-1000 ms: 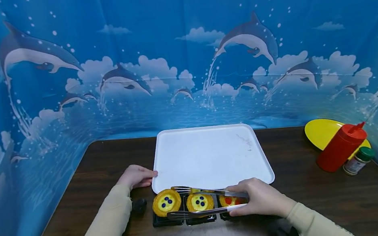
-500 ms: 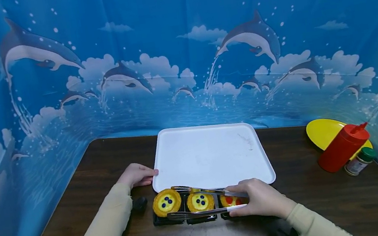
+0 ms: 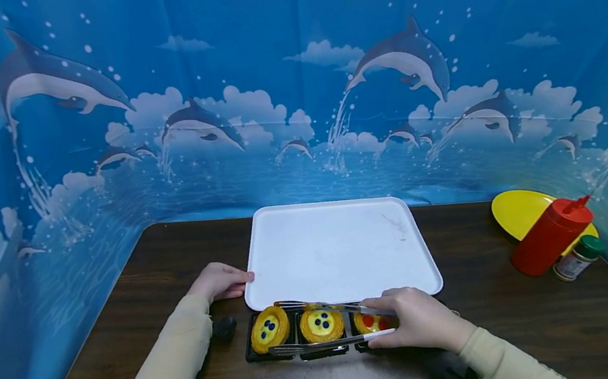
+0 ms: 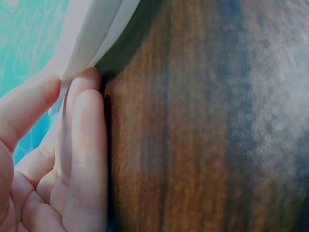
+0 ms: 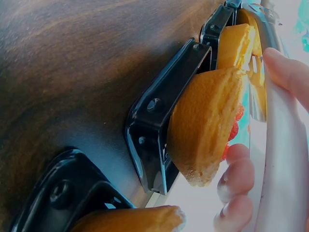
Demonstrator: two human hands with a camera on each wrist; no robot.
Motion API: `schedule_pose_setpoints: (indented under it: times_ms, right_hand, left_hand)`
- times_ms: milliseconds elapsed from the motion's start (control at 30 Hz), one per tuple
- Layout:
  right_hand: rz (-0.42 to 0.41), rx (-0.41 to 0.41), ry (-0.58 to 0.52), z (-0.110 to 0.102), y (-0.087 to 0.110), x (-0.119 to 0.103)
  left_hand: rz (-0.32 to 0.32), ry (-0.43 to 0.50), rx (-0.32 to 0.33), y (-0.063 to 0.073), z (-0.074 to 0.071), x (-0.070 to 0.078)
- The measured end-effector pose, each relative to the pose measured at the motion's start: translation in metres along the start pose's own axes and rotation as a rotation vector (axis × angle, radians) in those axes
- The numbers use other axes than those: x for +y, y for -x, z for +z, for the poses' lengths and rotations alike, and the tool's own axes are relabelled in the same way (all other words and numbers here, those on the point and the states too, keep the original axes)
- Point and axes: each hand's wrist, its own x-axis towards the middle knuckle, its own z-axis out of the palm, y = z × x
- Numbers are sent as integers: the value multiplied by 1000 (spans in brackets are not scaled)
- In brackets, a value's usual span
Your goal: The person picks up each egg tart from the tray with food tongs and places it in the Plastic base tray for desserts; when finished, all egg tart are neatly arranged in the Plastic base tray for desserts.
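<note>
My left hand (image 3: 222, 281) pinches the left edge of a white tray (image 3: 337, 250) between thumb and fingers; the left wrist view shows its rim (image 4: 104, 34) there. My right hand (image 3: 414, 317) holds metal tongs (image 3: 333, 343) that point left, their arms spread above and below a row of fruit tarts. The tong tips are at the leftmost tart (image 3: 269, 329), topped with blueberries and sitting tilted in its black plastic holder (image 3: 324, 353). Beside it are another blueberry tart (image 3: 322, 325) and a tart with red fruit (image 3: 366, 323), partly hidden by the tongs and hand.
A red squeeze bottle (image 3: 550, 238) leans over a yellow plate (image 3: 520, 213) at the right. By them lies a small green-capped jar (image 3: 576, 259). A blue dolphin-print curtain (image 3: 277, 88) hangs behind the dark wooden table (image 3: 124, 328).
The leftmost tart has tipped and shifted slightly right between the tong tips, which moved down a touch. My left hand has stayed on the white tray's edge.
</note>
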Motion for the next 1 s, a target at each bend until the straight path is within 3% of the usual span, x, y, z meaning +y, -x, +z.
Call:
schedule_pose_setpoints:
  times_ms: [533, 1000]
  right_hand:
    - [-9, 12, 34, -5, -1, -3]
    - [-20, 19, -3, -6, 0, -2]
  left_hand:
    - [19, -12, -14, 10, 1, 5]
    - [24, 0, -14, 14, 1, 7]
